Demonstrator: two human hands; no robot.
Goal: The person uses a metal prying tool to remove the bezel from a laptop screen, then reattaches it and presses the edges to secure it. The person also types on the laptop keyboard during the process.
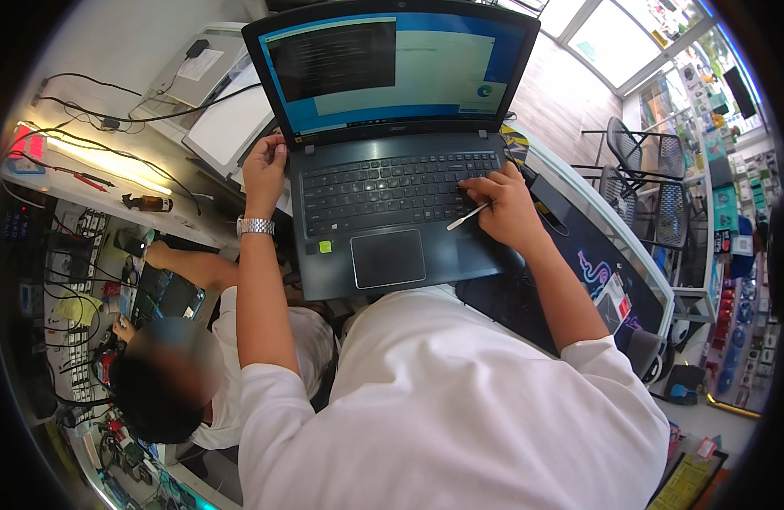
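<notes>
An open black laptop [332, 255] sits before me, its screen [443, 72] lit with a dark window over a pale one. My left hand [263, 170] is at the laptop's left side, close to the hinge. Its fingers are bent together; what they pinch there, if anything, is hidden. Over the right end of the keyboard [383, 187] is my right hand [504, 204], a fingertip on or just above the keys. A slim metal pry tool [467, 218] is tucked in that hand, its flat tip pointing down and left above the palm rest.
A seated co-worker [167, 374] is close on my left, hands at another dark device [175, 293] on a cluttered bench. Cables [120, 110] run along the shelf at upper left. A dark patterned mat [579, 246] lies to the right, with metal chairs [626, 161] beyond.
</notes>
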